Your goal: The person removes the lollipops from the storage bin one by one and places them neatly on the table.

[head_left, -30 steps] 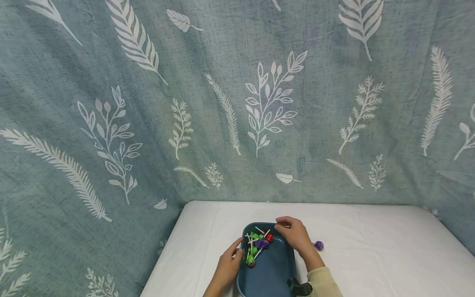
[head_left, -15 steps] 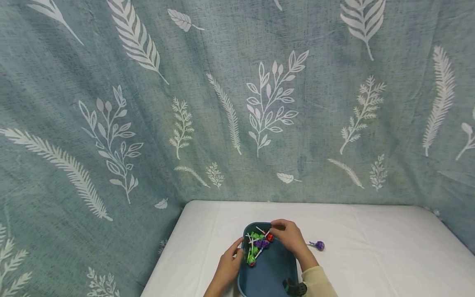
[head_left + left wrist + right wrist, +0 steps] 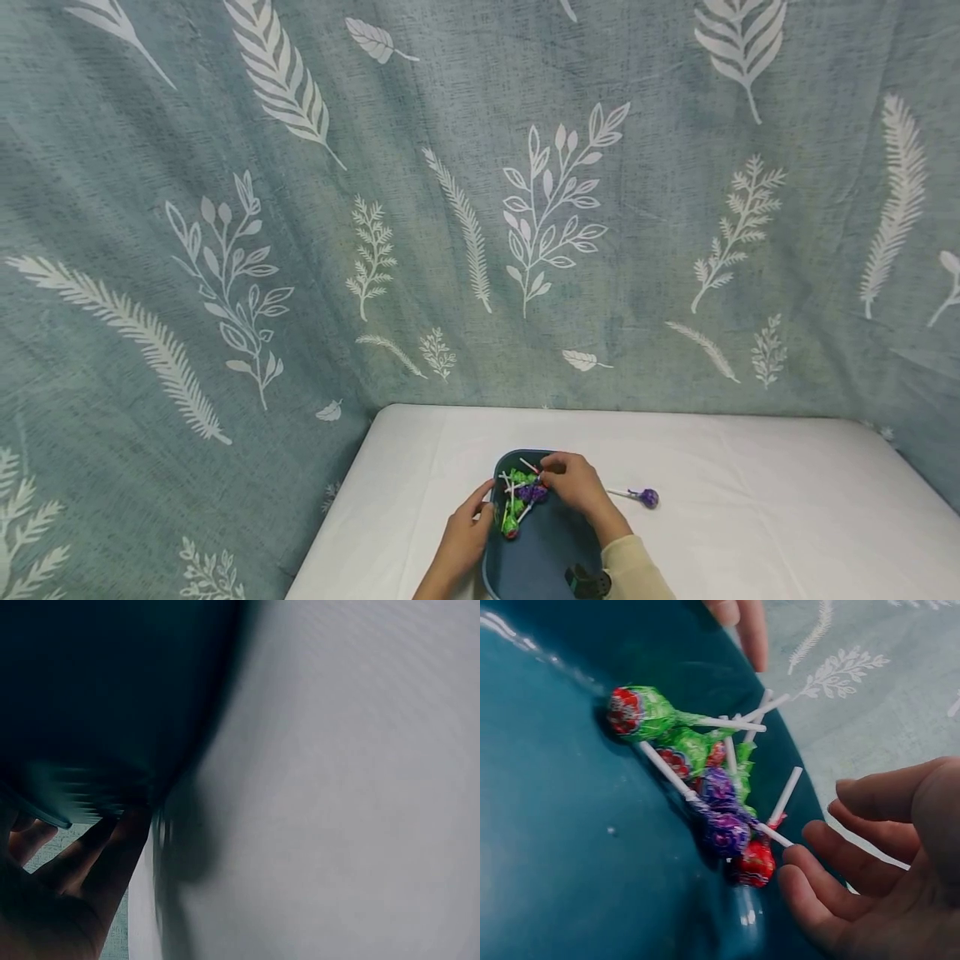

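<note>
A dark blue tray (image 3: 536, 546) with rounded corners holds a pile of wrapped lollipops at its far left. In the right wrist view a green lollipop (image 3: 639, 714) lies nearest the bare floor, beside purple lollipops (image 3: 726, 834) and a red lollipop (image 3: 754, 864). My right hand (image 3: 576, 483) reaches over the tray's far rim, fingers loosely bent with a gap before the thumb. One fingertip is right at the end of a white stick (image 3: 776, 835). My left hand (image 3: 463, 533) touches the tray's left side, its straight fingers (image 3: 120, 855) against the outer wall.
One purple lollipop (image 3: 648, 498) lies on the white tablecloth (image 3: 750, 517) to the right of the tray, its stick pointing left toward my right wrist. A blue-green leaf-patterned curtain (image 3: 480, 208) hangs behind the table and along its left side.
My right hand has moved left and nearer, from the tray's far right rim to the lollipops inside. More of the lollipop on the table shows now. My left hand stays at the tray's side.
</note>
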A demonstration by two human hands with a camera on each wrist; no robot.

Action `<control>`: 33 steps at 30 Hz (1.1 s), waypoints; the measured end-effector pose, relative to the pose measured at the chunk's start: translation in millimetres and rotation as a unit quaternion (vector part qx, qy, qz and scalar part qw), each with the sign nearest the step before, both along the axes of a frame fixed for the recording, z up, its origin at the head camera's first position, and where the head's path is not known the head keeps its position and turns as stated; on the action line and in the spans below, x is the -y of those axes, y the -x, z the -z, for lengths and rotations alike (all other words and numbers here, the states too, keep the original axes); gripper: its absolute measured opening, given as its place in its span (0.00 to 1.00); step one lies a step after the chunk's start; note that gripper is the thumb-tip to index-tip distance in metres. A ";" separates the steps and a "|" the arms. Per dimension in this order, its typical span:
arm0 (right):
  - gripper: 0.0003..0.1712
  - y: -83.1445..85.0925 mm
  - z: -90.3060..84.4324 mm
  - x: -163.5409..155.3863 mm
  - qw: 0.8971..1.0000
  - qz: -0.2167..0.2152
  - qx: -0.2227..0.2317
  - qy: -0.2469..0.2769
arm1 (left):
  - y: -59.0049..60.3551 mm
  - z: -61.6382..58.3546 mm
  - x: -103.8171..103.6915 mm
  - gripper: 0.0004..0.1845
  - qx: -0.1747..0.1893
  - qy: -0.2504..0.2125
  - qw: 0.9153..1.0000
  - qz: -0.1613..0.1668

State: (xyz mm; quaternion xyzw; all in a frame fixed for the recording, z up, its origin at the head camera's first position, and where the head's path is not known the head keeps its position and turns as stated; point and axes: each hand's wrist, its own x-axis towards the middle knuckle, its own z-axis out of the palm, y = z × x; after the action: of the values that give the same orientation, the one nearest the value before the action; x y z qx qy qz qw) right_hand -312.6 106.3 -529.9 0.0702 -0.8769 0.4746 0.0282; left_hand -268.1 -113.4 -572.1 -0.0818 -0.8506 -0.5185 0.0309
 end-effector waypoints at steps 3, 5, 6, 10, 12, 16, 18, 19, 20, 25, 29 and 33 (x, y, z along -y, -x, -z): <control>0.11 1.5 5.6 2.0 1.000 -0.007 -0.001 -0.014 | -0.4 -0.6 -0.9 0.23 -0.002 -0.001 1.000 0.002; 0.12 1.8 8.8 3.1 1.000 -0.010 -0.005 -0.027 | -0.3 -0.6 -1.3 0.23 0.000 0.001 1.000 0.002; 0.12 1.9 10.3 3.5 0.999 -0.008 0.000 -0.032 | -0.1 -0.6 -1.5 0.23 0.001 0.002 1.000 0.002; 0.13 1.7 13.3 5.7 0.999 -0.002 0.005 -0.048 | 0.6 -0.6 -1.9 0.23 0.003 0.008 1.000 0.001; 0.13 1.6 13.9 6.9 0.999 0.000 0.007 -0.051 | 0.4 -1.3 -1.9 0.23 0.003 0.007 1.000 0.002; 0.13 1.2 14.7 9.3 0.999 0.001 0.005 -0.054 | 0.3 -2.9 -1.4 0.23 0.007 0.006 1.000 0.001; 0.13 0.9 15.6 10.2 0.998 0.003 0.007 -0.057 | 0.3 -2.9 -0.9 0.23 0.006 0.005 1.000 0.002; 0.13 0.8 16.2 10.8 0.998 0.003 0.006 -0.060 | 0.4 -2.9 -0.6 0.23 0.005 0.004 1.000 0.003; 0.13 0.8 17.1 11.3 0.998 0.004 0.006 -0.064 | 0.4 -2.7 -0.4 0.23 0.005 0.004 1.000 0.003; 0.13 1.4 20.3 13.6 0.997 0.006 -0.001 -0.080 | 0.3 -2.0 -0.5 0.23 0.002 0.004 1.000 0.001; 0.12 1.4 21.7 14.1 0.996 0.009 -0.001 -0.084 | 0.0 -2.0 -1.1 0.23 0.003 0.006 1.000 0.000; 0.12 0.5 23.3 14.2 0.996 0.008 0.005 -0.090 | -0.8 -2.2 -1.0 0.23 0.000 0.006 1.000 0.001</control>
State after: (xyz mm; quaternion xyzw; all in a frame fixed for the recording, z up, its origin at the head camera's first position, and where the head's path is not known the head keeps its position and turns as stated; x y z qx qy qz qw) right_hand -313.1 92.1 -553.2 0.0628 -0.9167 0.3940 0.0215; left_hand -267.3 -112.5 -569.9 -0.0824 -0.8536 -0.5135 0.0297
